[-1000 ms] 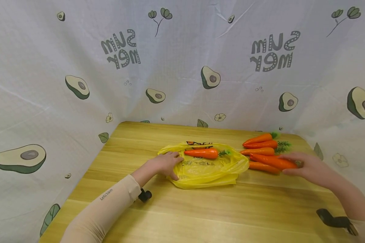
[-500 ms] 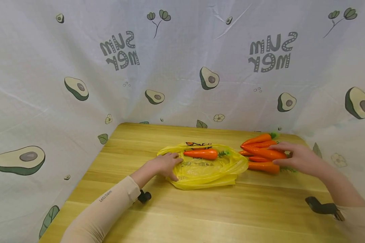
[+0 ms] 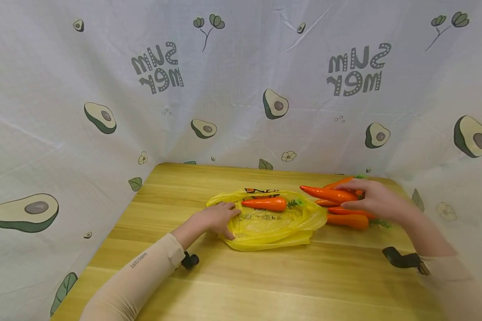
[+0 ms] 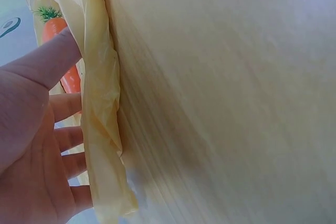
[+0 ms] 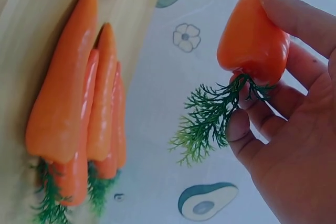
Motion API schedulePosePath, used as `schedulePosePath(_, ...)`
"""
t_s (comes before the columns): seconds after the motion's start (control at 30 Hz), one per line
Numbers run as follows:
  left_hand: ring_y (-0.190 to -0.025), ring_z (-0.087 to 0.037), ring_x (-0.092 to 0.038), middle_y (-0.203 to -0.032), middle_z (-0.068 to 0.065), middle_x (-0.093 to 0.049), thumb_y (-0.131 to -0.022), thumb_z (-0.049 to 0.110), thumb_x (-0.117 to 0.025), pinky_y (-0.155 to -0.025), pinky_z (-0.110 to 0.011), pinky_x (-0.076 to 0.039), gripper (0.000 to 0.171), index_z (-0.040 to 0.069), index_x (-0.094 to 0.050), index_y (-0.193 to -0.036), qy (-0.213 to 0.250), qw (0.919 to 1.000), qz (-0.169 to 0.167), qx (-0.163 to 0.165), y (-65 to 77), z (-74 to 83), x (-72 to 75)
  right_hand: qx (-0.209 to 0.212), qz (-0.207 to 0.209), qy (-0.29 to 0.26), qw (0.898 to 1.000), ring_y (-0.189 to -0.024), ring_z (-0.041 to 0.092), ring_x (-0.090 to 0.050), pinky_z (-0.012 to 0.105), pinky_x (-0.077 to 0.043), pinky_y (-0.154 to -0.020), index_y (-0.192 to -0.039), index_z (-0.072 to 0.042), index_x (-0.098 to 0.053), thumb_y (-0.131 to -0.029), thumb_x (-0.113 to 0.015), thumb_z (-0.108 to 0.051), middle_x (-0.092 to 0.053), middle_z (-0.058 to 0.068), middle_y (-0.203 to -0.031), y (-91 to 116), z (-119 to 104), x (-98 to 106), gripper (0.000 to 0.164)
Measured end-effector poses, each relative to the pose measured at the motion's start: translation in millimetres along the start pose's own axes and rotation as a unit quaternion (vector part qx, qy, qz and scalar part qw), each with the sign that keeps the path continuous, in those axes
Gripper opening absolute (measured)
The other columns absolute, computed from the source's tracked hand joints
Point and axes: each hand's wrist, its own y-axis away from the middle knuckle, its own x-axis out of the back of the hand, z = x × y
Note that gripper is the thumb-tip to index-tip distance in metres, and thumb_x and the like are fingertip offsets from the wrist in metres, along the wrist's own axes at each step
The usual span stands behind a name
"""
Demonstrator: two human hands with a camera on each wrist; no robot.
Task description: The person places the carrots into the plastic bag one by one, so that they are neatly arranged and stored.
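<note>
My right hand pinches a carrot by its thick end, between thumb and fingers. In the right wrist view it is lifted off the table, with its green fronds hanging below. Its tip points left, toward the yellow plastic bag. My left hand is at the bag's left side, thumb and fingers spread inside its mouth and holding it apart. The left wrist view shows the fingertips hidden behind the bag's edge. One carrot lies in the bag, fronds to the right.
Several more carrots lie side by side on the wooden table, right of the bag and under my right hand. Behind the table hangs a white curtain printed with avocados.
My right hand has lifted the carrot from the pile and moved it left and a little back, toward the bag. The left hand and the bag have stayed in place.
</note>
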Motion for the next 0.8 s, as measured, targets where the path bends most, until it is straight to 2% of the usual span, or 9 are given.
schedulePosePath(0.3,-0.147,-0.031,-0.036,-0.16,-0.007,-0.036,-0.083,0.054,-0.078,-0.12,-0.047,-0.032,0.087,0.02,-0.042,-0.155,-0.003,0.9999,0.009,-0.006,-1.1,-0.4,-2.4,-0.008,-0.016,-0.034,0.999,-0.108,0.03,-0.056,0.045,-0.049,-0.086,-0.132,-0.014,-0.067,-0.086,-0.079,-0.039,-0.063,0.014,-0.132,-15,-9,-5,0.053)
schedulePosePath(0.47,-0.146,-0.031,-0.036,-0.159,-0.008,-0.038,-0.083,0.053,-0.078,-0.12,-0.047,-0.032,0.086,0.02,-0.042,-0.155,-0.003,0.9999,0.01,-0.006,-0.2,0.6,-1.8,-0.008,-0.013,-0.042,0.999,-0.096,0.025,-0.054,0.037,-0.047,-0.079,-0.129,-0.016,-0.068,-0.087,-0.079,-0.038,-0.066,0.008,-0.119,-22,-16,-8,0.049)
schedulePosePath(0.6,-0.146,-0.032,-0.036,-0.159,-0.008,-0.039,-0.083,0.052,-0.079,-0.12,-0.048,-0.031,0.086,0.02,-0.043,-0.154,-0.003,0.9999,0.011,-0.004,1.3,1.8,-0.4,-0.003,-0.018,-0.055,0.998,-0.089,0.023,-0.051,0.033,-0.044,-0.073,-0.129,-0.018,-0.068,-0.087,-0.079,-0.037,-0.063,0.004,-0.107,-28,-23,-9,0.048)
schedulePosePath(0.8,-0.147,-0.031,-0.035,-0.16,-0.007,-0.038,-0.082,0.055,-0.078,-0.122,-0.049,-0.028,0.088,0.021,-0.042,-0.155,-0.012,0.9999,0.011,0.001,2.0,2.9,-0.1,-0.009,-0.039,-0.055,0.998,-0.096,0.024,-0.052,0.036,-0.047,-0.081,-0.133,-0.018,-0.066,-0.087,-0.079,-0.039,-0.063,0.006,-0.118,-36,-31,-11,0.052)
